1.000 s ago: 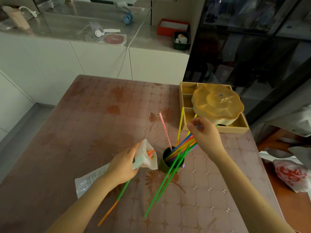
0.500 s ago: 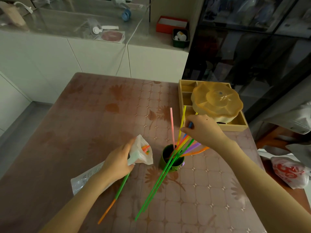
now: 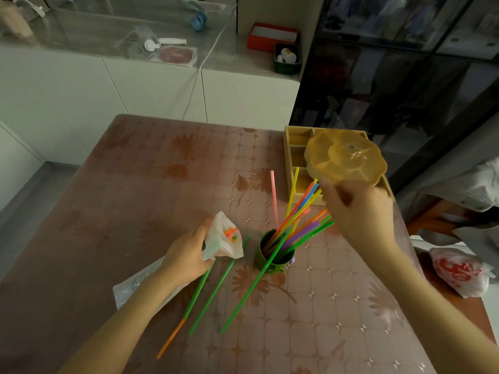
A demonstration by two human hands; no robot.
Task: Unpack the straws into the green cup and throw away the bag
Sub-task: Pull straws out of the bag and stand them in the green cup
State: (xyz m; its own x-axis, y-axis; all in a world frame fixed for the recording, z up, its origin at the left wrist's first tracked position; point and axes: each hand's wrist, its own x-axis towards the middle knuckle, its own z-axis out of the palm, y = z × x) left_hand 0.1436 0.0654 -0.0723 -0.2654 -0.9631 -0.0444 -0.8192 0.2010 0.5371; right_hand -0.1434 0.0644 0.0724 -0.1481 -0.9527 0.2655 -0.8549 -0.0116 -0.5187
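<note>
A green cup [image 3: 272, 259] stands mid-table with several coloured straws [image 3: 294, 214] fanned out of it. My left hand [image 3: 186, 255] grips the clear plastic bag [image 3: 225, 238] just left of the cup, its open mouth showing a few short straw ends. The bag's printed tail [image 3: 140, 279] trails under my wrist. Green straws [image 3: 213, 290] lie loose on the table by the bag, one with an orange end. Another long green straw [image 3: 243, 300] slants across the cup's front. My right hand [image 3: 359, 211] is blurred, with its fingertips at the upper straw tips; its grip is unclear.
A wooden compartment tray [image 3: 290, 147] with an amber flower-shaped lidded dish [image 3: 345, 157] sits at the table's far right, just behind my right hand. A white bag with red print [image 3: 459, 271] lies off the right edge. White cabinets stand beyond the table.
My right hand moved right and slightly up, and the straws now lean right in the cup. Two green straws dropped onto the table. The left hand barely shifted.
</note>
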